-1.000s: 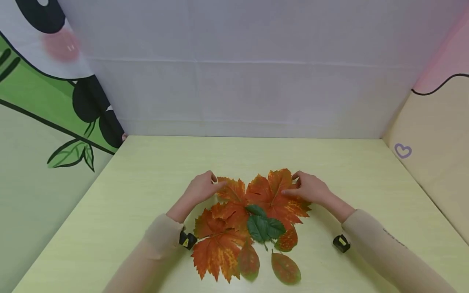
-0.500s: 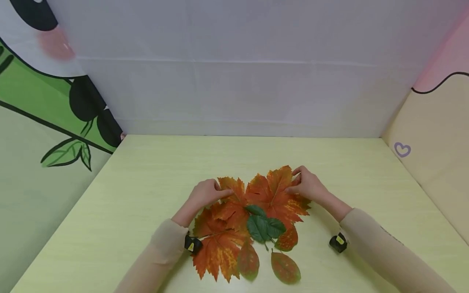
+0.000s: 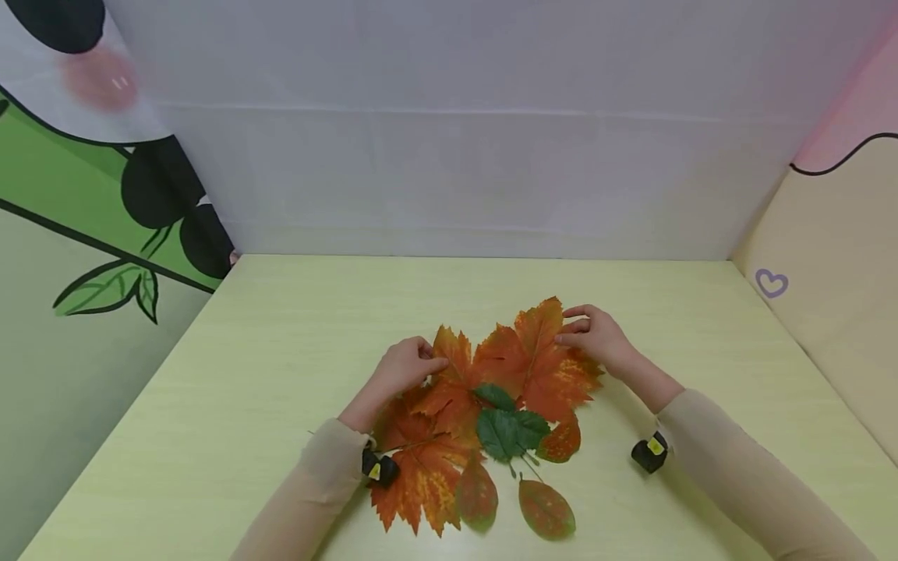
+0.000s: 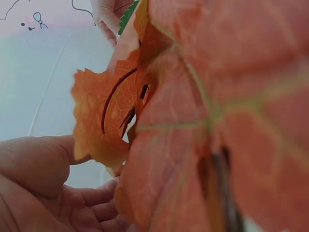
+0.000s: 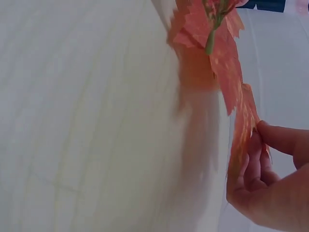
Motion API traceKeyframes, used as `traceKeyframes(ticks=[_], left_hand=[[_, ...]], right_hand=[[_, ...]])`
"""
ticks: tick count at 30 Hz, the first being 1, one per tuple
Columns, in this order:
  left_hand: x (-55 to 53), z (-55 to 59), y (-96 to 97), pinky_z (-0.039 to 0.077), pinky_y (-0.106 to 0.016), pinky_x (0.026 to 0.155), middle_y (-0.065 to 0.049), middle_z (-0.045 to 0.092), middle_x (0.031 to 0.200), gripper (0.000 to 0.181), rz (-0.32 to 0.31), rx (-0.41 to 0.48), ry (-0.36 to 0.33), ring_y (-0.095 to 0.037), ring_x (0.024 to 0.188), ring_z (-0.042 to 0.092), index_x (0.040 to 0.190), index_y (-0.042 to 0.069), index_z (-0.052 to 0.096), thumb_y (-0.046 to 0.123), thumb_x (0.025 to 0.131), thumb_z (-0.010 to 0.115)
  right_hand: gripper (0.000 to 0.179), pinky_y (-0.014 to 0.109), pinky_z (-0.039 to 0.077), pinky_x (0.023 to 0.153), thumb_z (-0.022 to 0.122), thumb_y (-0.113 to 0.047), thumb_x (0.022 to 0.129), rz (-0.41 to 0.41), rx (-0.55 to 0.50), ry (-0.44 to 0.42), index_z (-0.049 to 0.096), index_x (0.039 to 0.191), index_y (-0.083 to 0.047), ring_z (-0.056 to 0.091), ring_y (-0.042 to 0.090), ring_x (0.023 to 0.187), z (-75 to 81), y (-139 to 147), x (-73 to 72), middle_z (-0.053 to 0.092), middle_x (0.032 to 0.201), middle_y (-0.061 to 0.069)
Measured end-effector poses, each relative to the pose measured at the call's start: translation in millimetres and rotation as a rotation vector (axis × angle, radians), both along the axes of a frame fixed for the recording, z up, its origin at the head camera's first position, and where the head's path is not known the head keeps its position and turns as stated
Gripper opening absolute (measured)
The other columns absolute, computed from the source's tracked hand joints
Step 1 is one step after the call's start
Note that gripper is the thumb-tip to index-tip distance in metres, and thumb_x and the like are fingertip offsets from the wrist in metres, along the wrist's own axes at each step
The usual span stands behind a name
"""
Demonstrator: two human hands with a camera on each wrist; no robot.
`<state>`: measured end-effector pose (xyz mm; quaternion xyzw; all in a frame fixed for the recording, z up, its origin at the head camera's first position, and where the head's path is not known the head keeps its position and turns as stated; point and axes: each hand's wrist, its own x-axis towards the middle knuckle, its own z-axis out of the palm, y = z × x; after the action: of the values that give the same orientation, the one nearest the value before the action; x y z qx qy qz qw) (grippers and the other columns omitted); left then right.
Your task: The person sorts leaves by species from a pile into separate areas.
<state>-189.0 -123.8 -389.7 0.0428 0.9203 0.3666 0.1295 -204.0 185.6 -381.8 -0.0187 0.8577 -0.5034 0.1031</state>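
In the head view, orange maple-shaped leaves overlap on the table. My left hand [image 3: 401, 366] pinches the outer edge of the upper left orange leaf [image 3: 459, 374], thumb on top. On the other side, my right hand [image 3: 605, 340] holds the edge of the upper right orange leaf [image 3: 540, 374] between thumb and fingers; the right wrist view shows that leaf [image 5: 244, 116] raised and seen edge-on. Green leaves [image 3: 500, 432] lie over the middle. A third orange leaf [image 3: 424, 487] spreads below my left wrist. In the left wrist view, a large orange leaf [image 4: 169, 169] hides part of the fingers.
Small oval reddish-green leaves lie at the near side: one left [image 3: 477, 499], one right [image 3: 546, 510], and a redder one [image 3: 561, 439] above. The pale wooden table [image 3: 281, 327] ends at a grey cloth wall [image 3: 449, 179]. Printed panels [image 3: 828, 312] flank both sides.
My right hand and its leaf have moved up, away from me. The left hand has shifted right, bringing its leaf's edge rightward and slightly up. The nearest leaves stay almost in place.
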Motion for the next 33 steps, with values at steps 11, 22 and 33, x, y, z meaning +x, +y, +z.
traceKeyframes(ticks=[11,22,33], left_hand=[[1.6,-2.2,3.6,0.040,-0.025,0.053,-0.006,0.060,0.079,0.025,0.010,0.043,0.010,-0.016,0.063,0.052,0.096,0.003,0.057,0.024,0.084,0.064],[0.5,-6.6,4.1,0.040,-0.025,0.053,-0.006,0.060,0.080,0.024,0.001,0.053,0.015,-0.016,0.063,0.052,0.097,0.003,0.057,0.022,0.085,0.064],[2.6,-5.1,3.6,0.040,-0.025,0.053,-0.007,0.061,0.081,0.026,0.005,0.070,0.009,-0.015,0.064,0.054,0.098,0.002,0.057,0.023,0.084,0.064]], right_hand=[[0.049,0.021,0.050,0.069,0.059,-0.014,0.089,-0.055,-0.017,0.023,0.041,0.131,0.004,0.062,0.004,0.074,18.2,15.5,-7.6,0.065,0.100,0.012],[0.036,0.017,0.049,0.067,0.056,-0.014,0.090,-0.090,-0.011,0.096,0.050,0.119,0.007,0.059,-0.004,0.072,36.4,35.4,-18.8,0.064,0.087,-0.007],[0.036,0.016,0.048,0.066,0.050,-0.017,0.094,-0.125,0.111,0.145,0.048,0.122,0.004,0.055,-0.005,0.072,46.1,62.8,-34.2,0.059,0.105,0.011]])
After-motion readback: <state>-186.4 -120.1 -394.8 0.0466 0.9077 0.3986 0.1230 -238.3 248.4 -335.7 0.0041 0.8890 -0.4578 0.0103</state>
